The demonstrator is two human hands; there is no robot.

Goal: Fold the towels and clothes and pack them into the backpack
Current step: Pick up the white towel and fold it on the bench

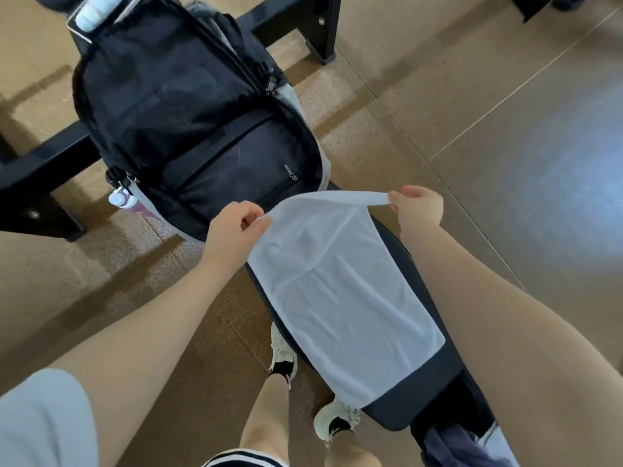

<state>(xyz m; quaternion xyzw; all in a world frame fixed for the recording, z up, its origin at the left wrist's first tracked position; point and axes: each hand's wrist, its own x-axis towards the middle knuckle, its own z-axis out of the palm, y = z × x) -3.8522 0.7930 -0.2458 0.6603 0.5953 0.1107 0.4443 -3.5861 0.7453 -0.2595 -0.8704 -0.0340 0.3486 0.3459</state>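
A white towel (pixel 340 291) lies lengthwise on a dark padded bench (pixel 421 396). Its far edge is lifted off the bench. My left hand (pixel 236 227) pinches the far left corner, and my right hand (pixel 418 205) pinches the far right corner, so the edge stretches between them. A black backpack (pixel 188 109) lies unzipped beyond the towel, at the bench's far end, its dark lining and a zipped inner pocket showing. A bluish-grey garment (pixel 462 446) is bunched at the bench's near end, partly hidden by my right arm.
Black metal frame legs (pixel 303 25) stand on the brown floor behind and left of the backpack. A small bottle (pixel 119 198) sits in the backpack's side pocket. My feet in pale shoes (pixel 286 355) stand left of the bench.
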